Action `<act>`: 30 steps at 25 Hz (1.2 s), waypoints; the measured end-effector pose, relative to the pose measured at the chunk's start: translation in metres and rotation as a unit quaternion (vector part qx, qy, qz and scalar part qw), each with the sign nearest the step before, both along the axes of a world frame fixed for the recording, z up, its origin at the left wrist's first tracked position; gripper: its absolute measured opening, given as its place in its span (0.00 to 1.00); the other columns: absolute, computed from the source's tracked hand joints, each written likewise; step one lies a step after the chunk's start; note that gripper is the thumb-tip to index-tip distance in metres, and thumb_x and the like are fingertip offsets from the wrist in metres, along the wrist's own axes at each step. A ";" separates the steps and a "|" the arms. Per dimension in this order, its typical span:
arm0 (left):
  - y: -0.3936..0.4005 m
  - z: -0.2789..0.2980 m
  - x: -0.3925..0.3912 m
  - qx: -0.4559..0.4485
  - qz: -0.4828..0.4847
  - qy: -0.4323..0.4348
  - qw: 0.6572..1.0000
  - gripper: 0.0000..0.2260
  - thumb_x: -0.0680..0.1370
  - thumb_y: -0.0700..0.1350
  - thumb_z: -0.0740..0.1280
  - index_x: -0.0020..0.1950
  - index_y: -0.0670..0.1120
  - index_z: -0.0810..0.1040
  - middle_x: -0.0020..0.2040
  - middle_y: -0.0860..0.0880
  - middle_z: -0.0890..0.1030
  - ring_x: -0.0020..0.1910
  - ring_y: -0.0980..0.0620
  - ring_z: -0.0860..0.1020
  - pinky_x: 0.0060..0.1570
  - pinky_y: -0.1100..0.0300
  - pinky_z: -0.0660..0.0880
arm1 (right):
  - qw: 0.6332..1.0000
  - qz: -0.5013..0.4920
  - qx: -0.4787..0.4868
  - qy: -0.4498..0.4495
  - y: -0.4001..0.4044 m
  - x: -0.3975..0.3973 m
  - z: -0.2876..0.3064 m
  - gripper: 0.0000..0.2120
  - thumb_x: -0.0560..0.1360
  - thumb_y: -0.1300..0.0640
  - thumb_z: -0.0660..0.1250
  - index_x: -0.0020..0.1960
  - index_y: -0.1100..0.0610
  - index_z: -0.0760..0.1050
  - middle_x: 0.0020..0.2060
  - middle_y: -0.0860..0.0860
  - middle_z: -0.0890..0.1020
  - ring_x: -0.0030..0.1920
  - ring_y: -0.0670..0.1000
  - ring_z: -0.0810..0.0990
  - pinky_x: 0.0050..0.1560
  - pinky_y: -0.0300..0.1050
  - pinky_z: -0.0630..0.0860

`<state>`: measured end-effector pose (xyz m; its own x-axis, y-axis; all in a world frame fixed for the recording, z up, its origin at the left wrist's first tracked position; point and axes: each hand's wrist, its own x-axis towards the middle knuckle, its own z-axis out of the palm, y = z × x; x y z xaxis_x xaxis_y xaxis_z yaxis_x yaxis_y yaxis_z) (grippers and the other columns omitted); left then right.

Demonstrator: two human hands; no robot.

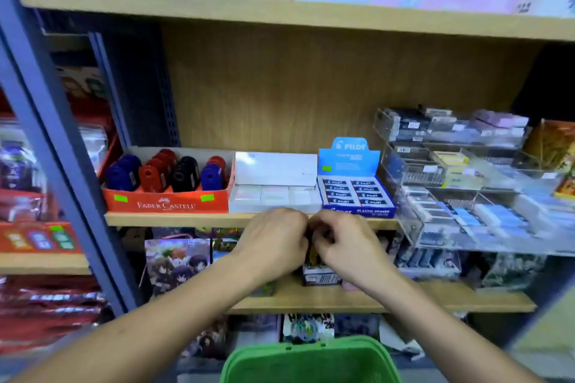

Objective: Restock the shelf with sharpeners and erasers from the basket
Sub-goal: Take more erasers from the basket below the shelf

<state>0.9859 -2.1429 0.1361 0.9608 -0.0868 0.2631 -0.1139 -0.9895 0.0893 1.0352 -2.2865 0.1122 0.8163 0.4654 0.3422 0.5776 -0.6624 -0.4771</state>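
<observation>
My left hand [273, 239] and my right hand [345, 242] meet in front of the middle shelf edge [174, 219]. Their curled fingers pinch a small dark item between them, and the hands hide most of it. Behind them on that shelf stand three boxes: a red Faber-Castell box [168, 200] of blue, red and black sharpeners [183, 177], a white box of white erasers [273, 194], and a blue Pilot eraser box [357, 194]. The green basket [311, 362] sits below my forearms at the bottom edge; its contents are out of sight.
Tiered clear acrylic trays [451, 165] of erasers fill the shelf's right side. A grey metal upright [56, 140] stands at the left. The lower shelf [311, 300] carries illustrated card packs. The upper shelf [280, 14] bears boxed stationery.
</observation>
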 end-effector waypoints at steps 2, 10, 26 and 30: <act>-0.011 -0.036 -0.012 -0.009 -0.013 0.061 0.998 0.08 0.73 0.45 0.62 0.49 0.47 0.78 0.50 0.42 0.82 0.52 0.38 0.80 0.40 0.52 0.70 | 0.996 -0.004 -0.067 0.054 -0.016 -0.013 -0.043 0.14 0.68 0.51 0.58 0.51 0.45 0.76 0.43 0.51 0.85 0.47 0.56 0.82 0.43 0.49 0.79; -0.050 -0.210 -0.008 -0.049 -0.038 0.345 0.937 0.08 0.75 0.39 0.65 0.53 0.42 0.78 0.57 0.39 0.81 0.57 0.41 0.80 0.51 0.53 0.76 | 0.921 0.010 -0.297 0.253 -0.040 -0.013 -0.212 0.10 0.71 0.60 0.66 0.51 0.59 0.79 0.50 0.60 0.84 0.52 0.59 0.83 0.46 0.47 0.77; -0.045 -0.447 -0.075 -0.061 0.071 0.689 0.719 0.22 0.77 0.43 0.70 0.68 0.34 0.73 0.64 0.41 0.78 0.52 0.46 0.79 0.49 0.58 0.76 | 0.736 -0.010 -0.562 0.378 -0.084 -0.077 -0.423 0.15 0.80 0.56 0.60 0.65 0.55 0.76 0.65 0.53 0.78 0.64 0.55 0.77 0.58 0.48 0.74; -0.055 -0.453 -0.085 -0.194 0.168 0.697 0.669 0.29 0.75 0.42 0.73 0.70 0.33 0.64 0.58 0.39 0.79 0.45 0.46 0.80 0.36 0.56 0.78 | 0.722 -0.005 -0.482 0.496 -0.082 -0.081 -0.445 0.17 0.78 0.56 0.63 0.64 0.60 0.76 0.62 0.59 0.78 0.60 0.59 0.78 0.58 0.50 0.75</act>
